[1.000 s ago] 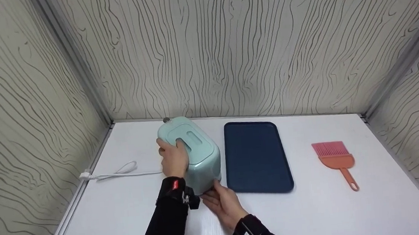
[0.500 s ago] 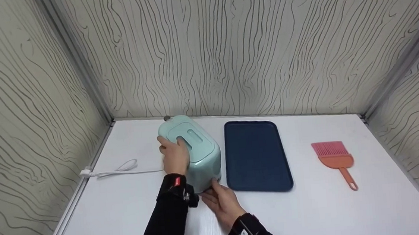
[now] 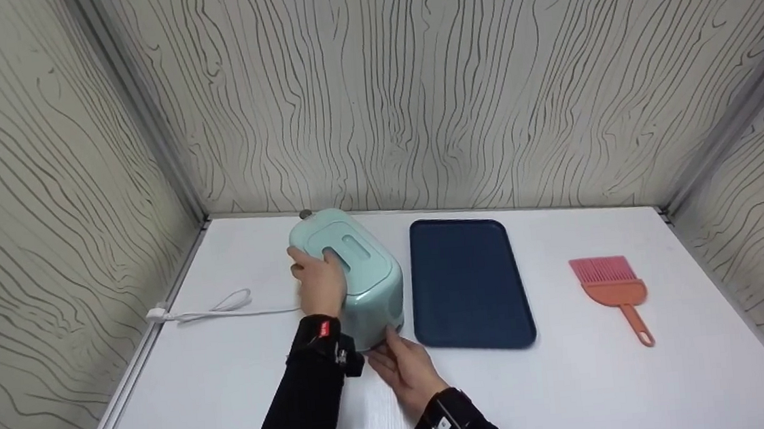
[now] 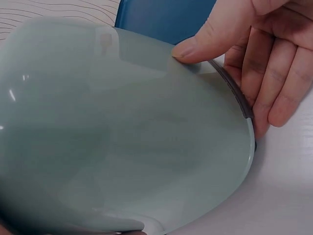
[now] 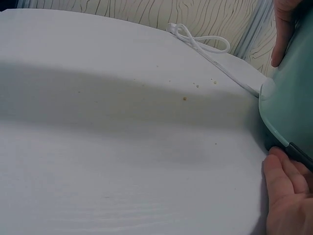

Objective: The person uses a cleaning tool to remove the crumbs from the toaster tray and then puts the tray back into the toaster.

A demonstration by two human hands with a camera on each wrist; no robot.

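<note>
While both hands rest on the appliance, the scene reads as follows.

Tray: a dark blue rectangular plastic tray (image 3: 470, 282) lies flat on the white table (image 3: 573, 390), just to the right of the appliance; nothing lies in it.

Appliance: a pale mint-green rounded plastic appliance (image 3: 360, 277) stands on the table toward the rear left, its long side running away from the person. Its top carries a raised rounded panel with a recessed slot.

Left hand: the left hand (image 3: 320, 284) lies over the top left of the appliance, fingers curved around its rounded edge and gripping it. A fingertip of this hand shows in the right wrist view against the green wall.

Right hand: the right hand (image 3: 406, 369) is at the near lower end of the appliance. In the left wrist view its thumb presses on the green shell and its fingers (image 4: 274, 78) lie fairly straight against the dark grey strip (image 4: 234, 93) along the bottom rim. The hand is relaxed and touching, not clenched.

Appliance surface: smooth, glossy, uniform in colour; the shell (image 4: 122, 132) fills most of the left wrist view.

Cord: a white power cord (image 3: 226, 308) runs from the left side of the appliance across the table, looped once, toward the left wall.

Crumbs: a few small brown crumbs (image 5: 185, 98) lie on the table near the cord.

Brush: a salmon-orange plastic brush with pink bristles (image 3: 613, 292) lies well apart to the right of the tray, handle toward the person.
</note>
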